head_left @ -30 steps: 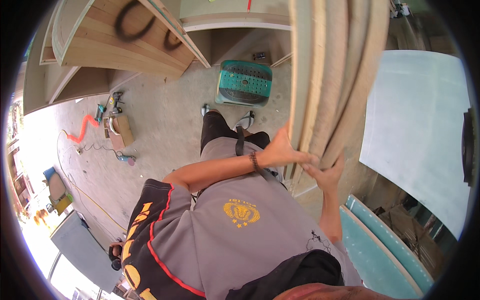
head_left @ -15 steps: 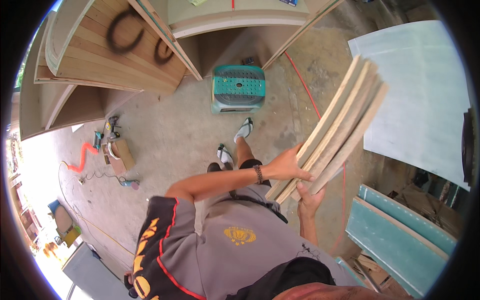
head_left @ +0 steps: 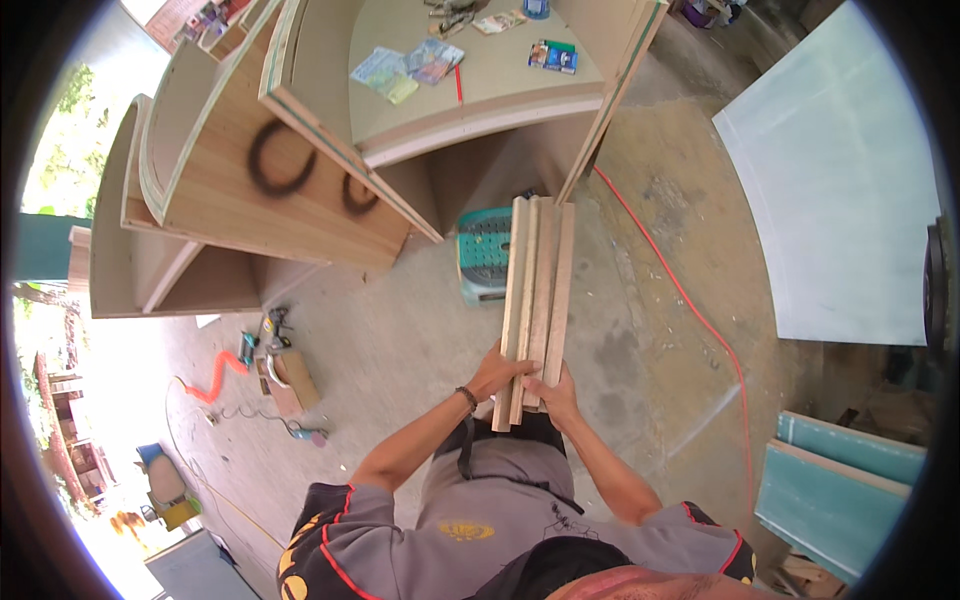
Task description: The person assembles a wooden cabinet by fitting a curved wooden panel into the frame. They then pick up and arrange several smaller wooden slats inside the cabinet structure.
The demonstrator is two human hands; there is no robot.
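Several long, narrow wooden strips [head_left: 535, 290] are bundled side by side in front of my body, pointing away from me. My left hand [head_left: 497, 374] grips the bundle from its left side near the close end. On the opposite side, my right hand [head_left: 556, 391] clasps the same strips, its thumb lying over the top. The strips' near ends are uneven and stick out past my hands. Their far ends partly cover a teal and grey step stool [head_left: 484, 245] on the concrete floor.
Ahead stands a wooden cabinet [head_left: 480, 128] with papers and a red pencil [head_left: 459, 84] on its shelf. A red hose [head_left: 672, 275] crosses the floor. Power tools [head_left: 277, 322] and a cardboard box [head_left: 292, 384] lie left. A pale panel [head_left: 840, 190] and teal boards [head_left: 835, 505] are right.
The strips have swung from the right to straight ahead of me, both hands still on them. My view has turned rightward and up, showing more of the cabinet shelf.
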